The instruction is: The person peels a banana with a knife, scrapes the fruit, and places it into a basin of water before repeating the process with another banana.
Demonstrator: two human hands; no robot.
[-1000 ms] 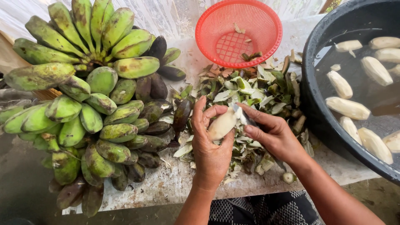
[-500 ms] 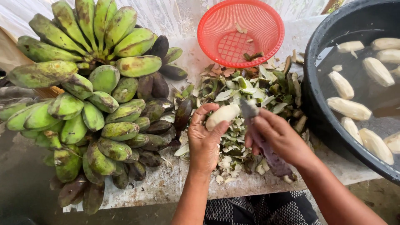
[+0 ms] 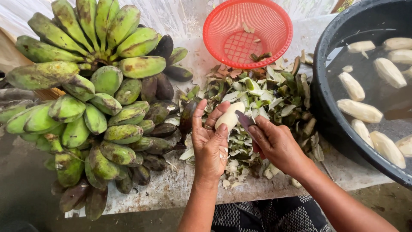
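Observation:
My left hand (image 3: 209,144) holds a peeled pale banana (image 3: 228,116) upright between thumb and fingers, above a heap of green peelings (image 3: 257,96). My right hand (image 3: 277,144) grips a small knife (image 3: 245,120), its dark blade laid against the banana's right side. A big bunch of green, partly blackened bananas (image 3: 92,99) lies to the left of my left hand.
A red plastic basket (image 3: 247,32) with a few scraps stands at the back. A large black basin (image 3: 326,107) of water on the right holds several peeled bananas (image 3: 359,111). All rest on a worn white tabletop (image 3: 171,189), its front edge near my body.
My right hand drew back from the banana with the knife, then returned so the blade meets it again. My left hand turned the banana more upright.

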